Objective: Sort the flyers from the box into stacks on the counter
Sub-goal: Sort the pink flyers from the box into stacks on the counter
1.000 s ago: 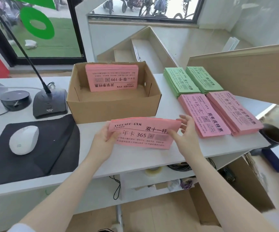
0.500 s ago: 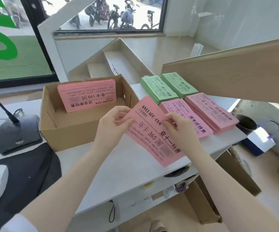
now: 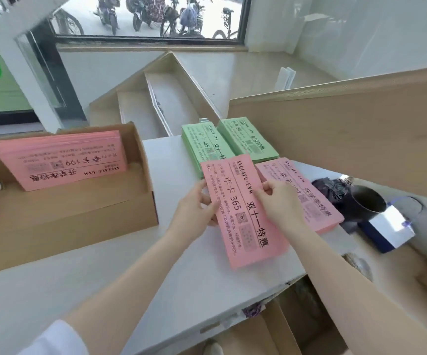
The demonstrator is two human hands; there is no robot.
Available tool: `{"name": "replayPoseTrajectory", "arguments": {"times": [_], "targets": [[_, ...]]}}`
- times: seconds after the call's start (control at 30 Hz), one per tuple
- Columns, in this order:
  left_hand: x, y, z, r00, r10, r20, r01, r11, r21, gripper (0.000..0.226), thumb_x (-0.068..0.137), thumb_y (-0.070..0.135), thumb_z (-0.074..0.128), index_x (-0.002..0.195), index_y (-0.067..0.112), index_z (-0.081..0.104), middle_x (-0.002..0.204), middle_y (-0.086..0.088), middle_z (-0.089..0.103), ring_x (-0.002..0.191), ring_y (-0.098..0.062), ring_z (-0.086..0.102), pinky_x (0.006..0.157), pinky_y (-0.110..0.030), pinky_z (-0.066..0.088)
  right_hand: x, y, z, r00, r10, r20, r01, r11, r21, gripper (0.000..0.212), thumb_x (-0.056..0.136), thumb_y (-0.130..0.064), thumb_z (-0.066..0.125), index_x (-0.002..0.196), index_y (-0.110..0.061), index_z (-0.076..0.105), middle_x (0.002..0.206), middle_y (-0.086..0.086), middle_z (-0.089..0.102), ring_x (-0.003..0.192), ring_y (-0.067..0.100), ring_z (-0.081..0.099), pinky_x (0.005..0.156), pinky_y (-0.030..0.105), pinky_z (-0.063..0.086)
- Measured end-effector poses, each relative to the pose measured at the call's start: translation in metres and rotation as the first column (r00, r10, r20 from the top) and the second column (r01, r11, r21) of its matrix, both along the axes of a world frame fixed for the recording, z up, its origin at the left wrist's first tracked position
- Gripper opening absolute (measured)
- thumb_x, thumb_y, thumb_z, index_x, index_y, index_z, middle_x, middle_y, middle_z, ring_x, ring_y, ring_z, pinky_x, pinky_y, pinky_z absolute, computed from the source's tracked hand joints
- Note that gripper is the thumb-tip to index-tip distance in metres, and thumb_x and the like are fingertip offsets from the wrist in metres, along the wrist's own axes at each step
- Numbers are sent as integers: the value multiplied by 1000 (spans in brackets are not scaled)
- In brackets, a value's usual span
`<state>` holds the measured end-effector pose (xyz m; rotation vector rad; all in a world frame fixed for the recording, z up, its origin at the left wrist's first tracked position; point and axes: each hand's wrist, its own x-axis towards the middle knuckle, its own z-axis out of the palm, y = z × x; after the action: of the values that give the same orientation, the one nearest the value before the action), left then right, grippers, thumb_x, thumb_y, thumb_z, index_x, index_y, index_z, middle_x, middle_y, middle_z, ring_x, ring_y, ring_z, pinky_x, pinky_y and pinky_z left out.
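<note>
A pink flyer (image 3: 243, 216) printed "365" lies lengthwise over a pink stack on the white counter (image 3: 171, 252). My left hand (image 3: 194, 208) pinches its left edge and my right hand (image 3: 276, 203) pinches its right edge. The stack beneath it is mostly hidden. A second pink stack (image 3: 309, 198) sits just to the right. Two green stacks (image 3: 204, 144) (image 3: 248, 139) lie behind them. The cardboard box (image 3: 61, 211) at the left holds a leaning pile of pink flyers (image 3: 61, 160).
A wooden panel (image 3: 348, 139) overhangs the counter's right side. Below the counter's right end stand a black bin (image 3: 368, 203) and a blue-and-white box (image 3: 389, 229). Open cardboard (image 3: 271, 334) sits under the counter edge.
Both hands have carried the pink flyer rightward, turned it from sideways to lengthwise, and brought it down over the left pink stack. The view has swung right.
</note>
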<state>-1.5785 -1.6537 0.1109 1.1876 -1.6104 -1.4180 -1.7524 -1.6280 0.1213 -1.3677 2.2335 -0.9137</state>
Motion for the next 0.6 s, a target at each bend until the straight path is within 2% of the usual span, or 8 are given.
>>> {"name": "replayPoseTrajectory", "arguments": {"times": [0.07, 0.17, 0.27, 0.33, 0.4, 0.47, 0.53, 0.6], "targets": [[-16, -9, -8, 997, 9, 75, -8, 1000, -7, 40, 91, 7, 51, 116, 37, 41, 77, 2, 63, 53, -1, 64, 53, -15, 52, -14, -13, -6, 986, 30, -164, -15, 996, 92, 18, 88, -28, 56, 81, -14, 63, 79, -1, 63, 80, 21, 60, 64, 28, 38], [-29, -16, -20, 981, 36, 190, -42, 999, 24, 30, 90, 6, 50, 118, 17, 53, 78, -1, 63, 48, -1, 62, 50, -15, 52, -26, -24, -14, 944, 108, -310, -47, 979, 198, 22, 89, -30, 55, 82, -11, 63, 85, 5, 65, 85, 26, 60, 66, 30, 42], [-34, -18, -26, 955, 100, 280, -111, 994, 24, 35, 89, 11, 53, 123, 14, 52, 85, -6, 63, 61, -8, 63, 59, -25, 55, -30, -28, -22, 927, 173, -332, -106, 972, 211, 25, 90, -32, 55, 93, -9, 63, 92, 6, 66, 89, 25, 60, 71, 33, 47], [-35, -19, -29, 919, 155, 361, -156, 987, -29, 44, 88, 18, 57, 131, 16, 45, 90, -3, 59, 75, -10, 58, 61, -24, 48, -33, -31, -26, 927, 196, -321, -138, 971, 197, 29, 89, -33, 57, 103, -7, 61, 98, 8, 66, 94, 25, 59, 77, 33, 46], [-38, -22, -34, 941, 184, 284, -198, 980, 19, 46, 89, 21, 56, 132, 15, 40, 108, 1, 54, 96, -12, 56, 72, -24, 45, -34, -34, -24, 942, 210, -261, -162, 968, 194, 36, 88, -31, 59, 114, -7, 55, 108, 9, 62, 101, 24, 56, 78, 29, 40], [-44, -24, -40, 982, 176, 72, -184, 973, 135, 35, 92, 20, 52, 126, 20, 42, 127, 4, 50, 116, -12, 51, 92, -32, 46, -34, -38, -20, 965, 230, -124, -203, 959, 199, 40, 89, -27, 59, 122, -8, 49, 119, 7, 58, 109, 22, 53, 81, 26, 37], [-52, -27, -45, 972, 211, -100, -180, 950, 257, 43, 92, 22, 48, 133, 22, 34, 136, 3, 48, 119, -14, 52, 100, -41, 44, -34, -45, -19, 966, 245, 83, -257, 941, 218, 35, 92, -23, 54, 125, -12, 48, 123, 3, 56, 108, 17, 52, 83, 22, 35], [-61, -31, -54, 945, 263, -194, -173, 906, 386, 60, 89, 29, 47, 141, 26, 17, 139, -1, 46, 115, -20, 57, 98, -47, 45, -33, -52, -23, 943, 215, 256, -275, 934, 230, 26, 92, -21, 51, 118, -19, 49, 120, -1, 59, 100, 13, 55, 87, 26, 42]]}}
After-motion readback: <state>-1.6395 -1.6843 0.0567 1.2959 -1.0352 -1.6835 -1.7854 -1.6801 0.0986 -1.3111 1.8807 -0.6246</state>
